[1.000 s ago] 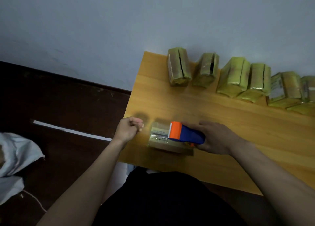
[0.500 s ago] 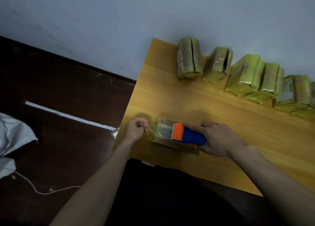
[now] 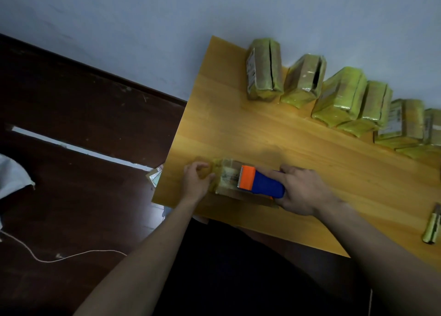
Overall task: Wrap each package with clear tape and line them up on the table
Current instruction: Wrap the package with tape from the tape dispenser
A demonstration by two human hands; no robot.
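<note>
The right hand [image 3: 303, 191] grips the blue handle of the tape dispenser [image 3: 260, 182], fingers curled round it, and holds it on top of the package [image 3: 226, 179] lying near the front left corner of the table [image 3: 238, 134]. The dispenser's orange toothed head points left. The left hand [image 3: 196, 181] pinches the clear tape [image 3: 212, 170] at the package's left end; half a second ago that hand sat a little clear of the package, and now it is against it, with the tape bunched over the end. The right hand and dispenser have hardly shifted on the package. At the table's right edge a small knife [image 3: 433, 227] has come into view. Along the back of the table, by the wall, the wrapped packages [image 3: 338, 98] stand in a row as before. On the dark floor [image 3: 83, 125] to the left lie a white cloth [image 3: 12, 177] and a string [image 3: 71, 256].
</note>
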